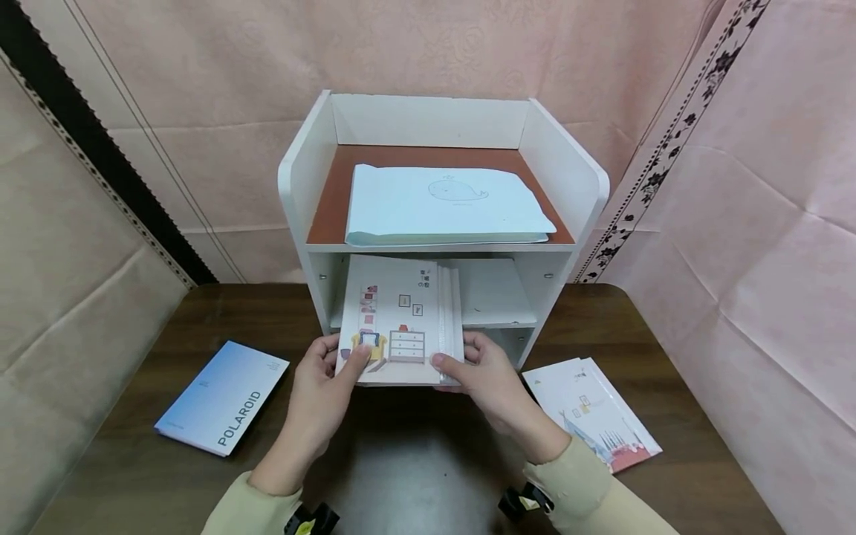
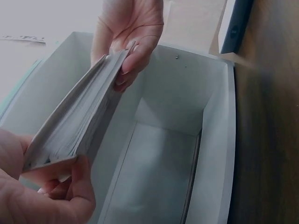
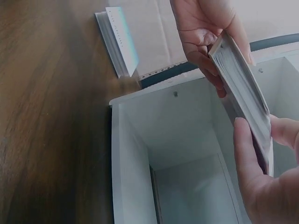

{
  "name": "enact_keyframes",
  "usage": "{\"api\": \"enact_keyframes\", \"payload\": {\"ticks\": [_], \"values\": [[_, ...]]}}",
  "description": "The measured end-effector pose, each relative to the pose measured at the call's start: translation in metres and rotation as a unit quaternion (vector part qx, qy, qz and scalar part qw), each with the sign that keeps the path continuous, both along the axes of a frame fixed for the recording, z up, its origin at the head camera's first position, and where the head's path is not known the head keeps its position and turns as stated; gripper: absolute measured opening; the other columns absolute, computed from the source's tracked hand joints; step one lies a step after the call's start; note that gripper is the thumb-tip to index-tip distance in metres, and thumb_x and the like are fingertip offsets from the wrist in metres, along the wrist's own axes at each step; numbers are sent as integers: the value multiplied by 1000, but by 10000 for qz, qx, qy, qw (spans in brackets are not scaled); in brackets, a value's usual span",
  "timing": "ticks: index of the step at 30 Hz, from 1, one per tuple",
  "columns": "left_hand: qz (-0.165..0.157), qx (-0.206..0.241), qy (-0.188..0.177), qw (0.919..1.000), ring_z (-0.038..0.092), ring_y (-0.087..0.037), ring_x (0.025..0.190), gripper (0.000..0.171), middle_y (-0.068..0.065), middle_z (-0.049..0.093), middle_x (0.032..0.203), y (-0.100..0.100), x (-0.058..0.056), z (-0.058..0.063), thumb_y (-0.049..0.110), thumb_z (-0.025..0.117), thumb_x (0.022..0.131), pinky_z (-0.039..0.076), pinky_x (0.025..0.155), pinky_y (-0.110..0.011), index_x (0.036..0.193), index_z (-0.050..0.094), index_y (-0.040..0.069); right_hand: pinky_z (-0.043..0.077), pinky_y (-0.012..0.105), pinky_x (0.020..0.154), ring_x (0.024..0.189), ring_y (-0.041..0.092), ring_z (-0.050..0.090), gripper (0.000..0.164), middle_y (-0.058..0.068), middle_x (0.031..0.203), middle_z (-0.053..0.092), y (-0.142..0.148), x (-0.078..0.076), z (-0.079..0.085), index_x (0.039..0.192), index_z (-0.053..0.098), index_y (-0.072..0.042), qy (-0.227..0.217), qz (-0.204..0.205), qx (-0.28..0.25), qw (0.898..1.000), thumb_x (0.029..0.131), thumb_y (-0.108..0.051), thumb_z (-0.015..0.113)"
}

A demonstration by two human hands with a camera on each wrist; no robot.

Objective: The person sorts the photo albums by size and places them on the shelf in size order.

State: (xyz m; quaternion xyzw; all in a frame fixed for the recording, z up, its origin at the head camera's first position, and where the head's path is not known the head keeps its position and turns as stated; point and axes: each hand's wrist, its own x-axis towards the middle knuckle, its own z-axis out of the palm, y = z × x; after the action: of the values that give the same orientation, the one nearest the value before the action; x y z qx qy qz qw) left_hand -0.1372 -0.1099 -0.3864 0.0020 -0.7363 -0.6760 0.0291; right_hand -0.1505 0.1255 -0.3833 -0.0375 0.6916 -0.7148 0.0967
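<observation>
Both hands hold a white photo album (image 1: 394, 319) with small furniture drawings on its cover, in front of the middle opening of a white two-tier shelf (image 1: 595, 193). The left hand (image 1: 321, 394) grips its left near corner, thumb on the cover and fingers beneath. On the right near corner, the right hand (image 1: 491, 379) pinches in the same way. Both wrist views show the edge of the album (image 2: 79, 116), with many pages between its covers (image 3: 243, 77). Its far end overlaps the shelf's middle board (image 1: 498, 293) in the head view.
On the shelf's brown top lies a pale blue item with a whale drawing (image 1: 448, 204). A blue POLAROID album (image 1: 224, 397) rests on the dark wooden table (image 1: 428, 475) to the left. Another white album (image 1: 591, 412) lies at the right, near the right forearm. Pink curtains (image 1: 428, 52) hang behind.
</observation>
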Motion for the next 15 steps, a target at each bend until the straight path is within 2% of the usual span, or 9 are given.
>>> {"api": "enact_keyframes", "payload": {"ticks": [4,7,11,15], "values": [[-288,71,-110,9995,62,-21,104,59,-10,59,129,-6,2,5,37,67,92,51,88,-27,137,42,8,56,42,77,94,29,67,57,16,118,63,-2,0,1,131,40,-3,36,-162,8,9999,87,-19,74],[-364,190,-163,9990,60,-21,110,62,-10,55,134,-9,3,10,35,66,92,49,90,-28,140,40,7,56,43,77,92,28,67,57,14,116,65,-4,-1,4,128,41,-3,42,-354,47,9994,86,-22,75],[-261,489,-150,9983,59,-20,113,64,-9,53,136,-11,4,17,35,66,93,49,89,-27,143,38,6,56,43,76,88,25,67,60,12,114,66,-9,-3,11,127,42,-3,119,-587,143,9981,84,-27,77],[-78,793,-146,9967,60,-21,108,64,-9,55,133,-10,4,18,34,68,91,51,87,-27,141,40,6,57,42,75,88,25,67,60,16,112,66,-13,-6,15,126,43,1,218,-672,28,9975,84,-23,78]]}}
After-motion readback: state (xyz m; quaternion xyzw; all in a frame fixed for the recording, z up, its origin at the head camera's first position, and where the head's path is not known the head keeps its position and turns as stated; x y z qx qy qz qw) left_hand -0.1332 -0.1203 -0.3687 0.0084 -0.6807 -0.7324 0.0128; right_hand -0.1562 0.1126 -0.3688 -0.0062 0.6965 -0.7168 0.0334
